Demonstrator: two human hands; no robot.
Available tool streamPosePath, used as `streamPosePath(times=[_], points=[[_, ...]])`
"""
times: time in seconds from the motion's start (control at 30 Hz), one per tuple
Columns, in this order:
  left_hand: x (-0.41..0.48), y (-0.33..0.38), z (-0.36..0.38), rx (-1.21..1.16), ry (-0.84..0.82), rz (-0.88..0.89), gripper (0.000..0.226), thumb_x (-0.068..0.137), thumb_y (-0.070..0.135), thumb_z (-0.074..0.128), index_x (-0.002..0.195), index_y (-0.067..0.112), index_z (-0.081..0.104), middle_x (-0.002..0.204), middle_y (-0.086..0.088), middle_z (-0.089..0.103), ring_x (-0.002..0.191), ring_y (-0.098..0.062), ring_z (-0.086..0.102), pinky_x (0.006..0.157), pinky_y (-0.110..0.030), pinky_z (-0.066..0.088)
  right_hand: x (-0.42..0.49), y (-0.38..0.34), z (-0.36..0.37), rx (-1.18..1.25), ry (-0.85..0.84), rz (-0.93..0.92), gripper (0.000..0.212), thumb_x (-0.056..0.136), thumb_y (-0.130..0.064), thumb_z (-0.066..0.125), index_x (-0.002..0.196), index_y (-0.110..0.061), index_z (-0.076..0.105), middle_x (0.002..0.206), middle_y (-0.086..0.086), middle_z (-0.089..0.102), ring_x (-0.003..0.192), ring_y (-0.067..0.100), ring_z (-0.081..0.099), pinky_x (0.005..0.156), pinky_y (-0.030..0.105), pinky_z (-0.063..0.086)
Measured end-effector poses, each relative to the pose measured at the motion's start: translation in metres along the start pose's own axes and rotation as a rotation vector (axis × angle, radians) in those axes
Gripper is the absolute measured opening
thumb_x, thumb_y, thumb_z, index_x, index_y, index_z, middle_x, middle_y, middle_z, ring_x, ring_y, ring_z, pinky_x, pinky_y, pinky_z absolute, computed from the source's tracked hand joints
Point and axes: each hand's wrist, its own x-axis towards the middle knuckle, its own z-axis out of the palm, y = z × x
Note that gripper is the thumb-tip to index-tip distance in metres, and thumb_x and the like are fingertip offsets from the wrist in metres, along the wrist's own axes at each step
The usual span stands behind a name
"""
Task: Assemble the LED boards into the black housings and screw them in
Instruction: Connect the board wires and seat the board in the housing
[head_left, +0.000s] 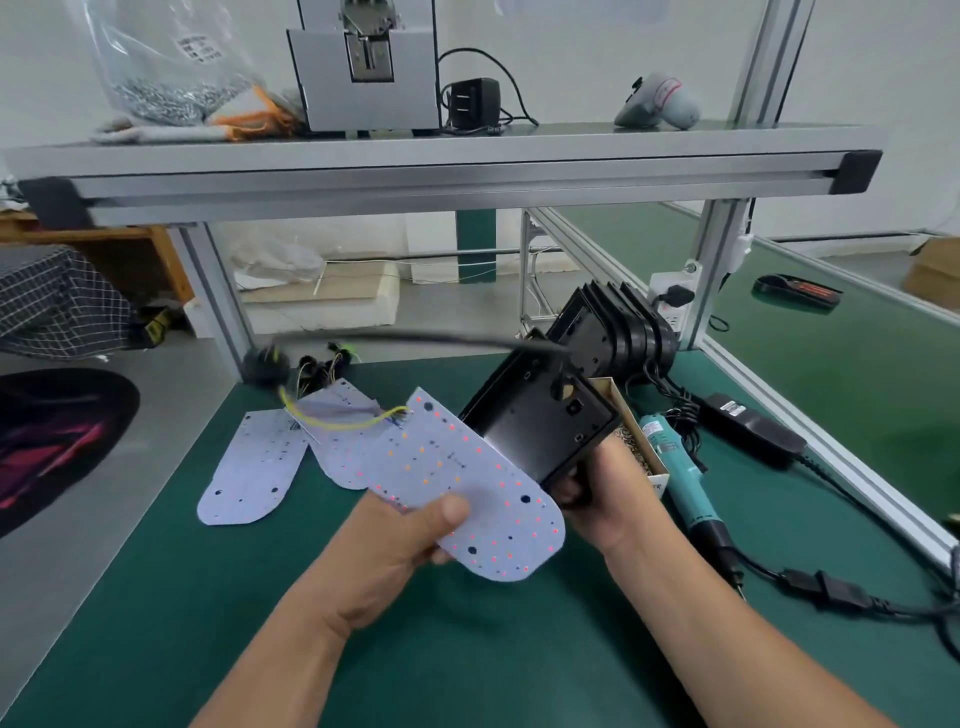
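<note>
- The left hand (400, 540) pinched an LED board (457, 483) above the desk (208, 597).
- The right hand (608, 499) gripped a black housing (540, 421), tilted.

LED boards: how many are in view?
3. Held board in the left hand; far-left board flat on the green mat; middle board between them, partly behind the held one. Others may be hidden.

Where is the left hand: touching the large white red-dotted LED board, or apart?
Touching. The head view shows the left hand gripping the white LED board, thumb pressed on its top face.
</note>
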Motion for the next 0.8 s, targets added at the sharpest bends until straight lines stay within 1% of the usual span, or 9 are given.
streamPosePath(times=[0.2,0.33,0.47,0.53,0.57,0.63,0.67,0.73,0.8], points=[[-0.002,0.012,-0.002,0.186,0.028,0.122,0.049,0.076,0.056,0.09,0.108,0.021,0.079,0.098,0.002,0.08,0.079,-0.008,0.073,0.067,-0.013,0.053,-0.002,0.004,0.001,-0.057,-0.078,0.066,0.052,0.092,-0.001,0.032,0.05,-0.025,0.047,0.051,-0.009,0.03,0.042,0.003,0.021,0.047,0.022,0.007],[0.002,0.015,-0.005,0.313,0.111,0.165,0.05,0.072,0.057,0.091,0.11,0.027,0.078,0.108,-0.003,0.082,0.102,-0.021,0.079,0.085,-0.025,0.06,-0.003,0.003,-0.001,-0.086,-0.088,0.101,0.053,0.093,-0.002,0.034,0.049,-0.025,0.052,0.051,-0.007,0.033,0.039,0.001,0.027,0.04,0.015,0.011],[0.003,0.013,-0.009,0.408,0.077,0.119,0.072,0.065,0.069,0.091,0.119,0.023,0.077,0.116,0.006,0.08,0.114,-0.014,0.075,0.097,-0.034,0.056,-0.01,-0.002,0.004,-0.139,-0.132,0.096,0.033,0.075,-0.016,0.048,0.044,-0.024,0.046,0.047,-0.009,0.031,0.036,0.001,0.024,0.039,0.015,0.012],[0.002,0.013,-0.008,0.411,0.111,0.152,0.076,0.065,0.066,0.091,0.124,0.022,0.074,0.123,0.01,0.078,0.12,-0.011,0.071,0.102,-0.035,0.054,-0.011,0.0,0.004,-0.168,-0.143,0.096,0.041,0.083,-0.014,0.05,0.044,-0.025,0.045,0.044,-0.006,0.035,0.036,0.003,0.023,0.04,0.015,0.014],[0.003,0.012,-0.009,0.415,0.13,0.173,0.074,0.065,0.066,0.091,0.123,0.024,0.074,0.123,0.011,0.077,0.12,-0.009,0.07,0.101,-0.031,0.054,-0.011,0.002,0.003,-0.163,-0.143,0.102,0.046,0.092,-0.011,0.05,0.049,-0.028,0.048,0.046,0.004,0.047,0.039,0.008,0.026,0.043,0.016,0.016],[0.003,0.012,-0.009,0.433,0.142,0.166,0.063,0.068,0.07,0.088,0.114,0.028,0.076,0.115,0.015,0.079,0.11,-0.003,0.072,0.091,-0.018,0.053,-0.014,0.002,0.009,-0.128,-0.149,0.142,0.026,0.096,-0.015,0.057,0.073,-0.027,0.059,0.089,0.037,0.068,0.056,0.019,0.043,0.055,0.026,0.027],[0.001,0.012,-0.006,0.457,0.138,0.129,0.055,0.068,0.075,0.085,0.1,0.03,0.077,0.102,0.019,0.079,0.095,0.0,0.072,0.081,-0.013,0.052,-0.017,0.002,0.013,-0.105,-0.187,0.167,0.008,0.089,-0.021,0.066,0.081,-0.022,0.067,0.103,0.034,0.071,0.067,0.025,0.055,0.061,0.029,0.039],[0.0,0.011,0.001,0.527,0.117,0.047,0.054,0.071,0.083,0.077,0.073,0.03,0.065,0.074,0.022,0.062,0.067,-0.001,0.055,0.066,-0.016,0.044,-0.019,0.001,0.019,-0.041,-0.239,0.17,0.013,0.073,-0.028,0.077,0.078,-0.016,0.08,0.093,0.015,0.078,0.076,0.026,0.073,0.067,0.029,0.057],[0.0,0.007,0.007,0.425,0.091,0.049,0.043,0.08,0.075,0.077,0.078,0.032,0.07,0.079,0.024,0.064,0.068,0.002,0.057,0.068,-0.016,0.047,-0.023,0.0,0.023,-0.002,-0.269,0.157,0.012,0.069,-0.026,0.079,0.072,-0.016,0.083,0.084,0.009,0.079,0.073,0.022,0.076,0.064,0.028,0.06]])
